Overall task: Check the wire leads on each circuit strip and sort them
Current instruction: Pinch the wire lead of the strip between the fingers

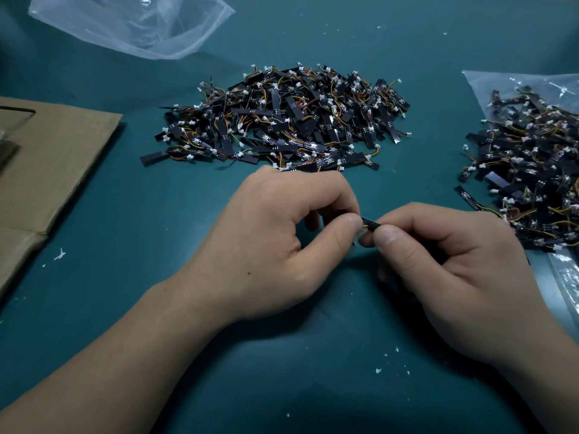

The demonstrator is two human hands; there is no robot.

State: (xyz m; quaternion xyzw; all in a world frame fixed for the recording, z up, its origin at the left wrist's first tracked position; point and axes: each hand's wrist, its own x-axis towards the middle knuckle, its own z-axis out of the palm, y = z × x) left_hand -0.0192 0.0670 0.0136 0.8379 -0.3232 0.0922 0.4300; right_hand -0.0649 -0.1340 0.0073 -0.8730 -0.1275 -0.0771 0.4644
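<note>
One circuit strip (371,223) is pinched between thumb and forefinger of left hand (275,242) and right hand (448,261). The far pile (282,117) and right pile (529,170) suggest much checking remains.

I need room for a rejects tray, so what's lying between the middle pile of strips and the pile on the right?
In the head view, only bare teal mat separates the middle pile from the right pile.

matt teal mat (131,220), glossy plastic bag (131,23), brown cardboard (53,158)
</note>
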